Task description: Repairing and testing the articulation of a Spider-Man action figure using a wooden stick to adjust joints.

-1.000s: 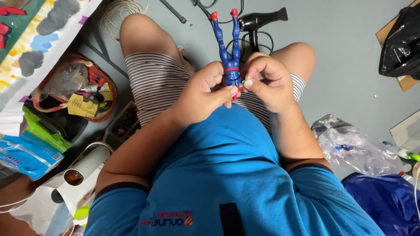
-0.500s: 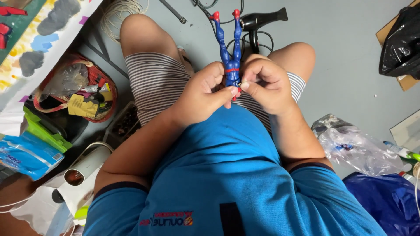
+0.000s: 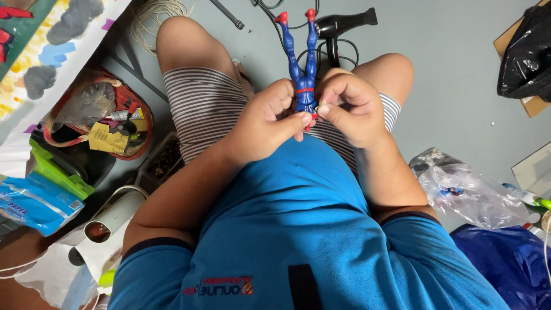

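Note:
I sit on the floor in a blue shirt and striped shorts, holding a blue and red toy figure (image 3: 302, 63) over my lap. Its red-booted legs point away from me and its upper body is hidden between my fingers. My left hand (image 3: 270, 117) grips the torso from the left, thumb pressed near the figure's chest. My right hand (image 3: 350, 106) closes on the same part from the right, fingertips meeting the left thumb.
A black hair dryer (image 3: 344, 26) with its cable lies on the grey floor beyond my knees. A red basket (image 3: 100, 117) with clutter, green plastic pieces and a blue packet (image 3: 34, 201) sit at left. Clear plastic bags (image 3: 468, 192) and a black bag (image 3: 528, 51) lie at right.

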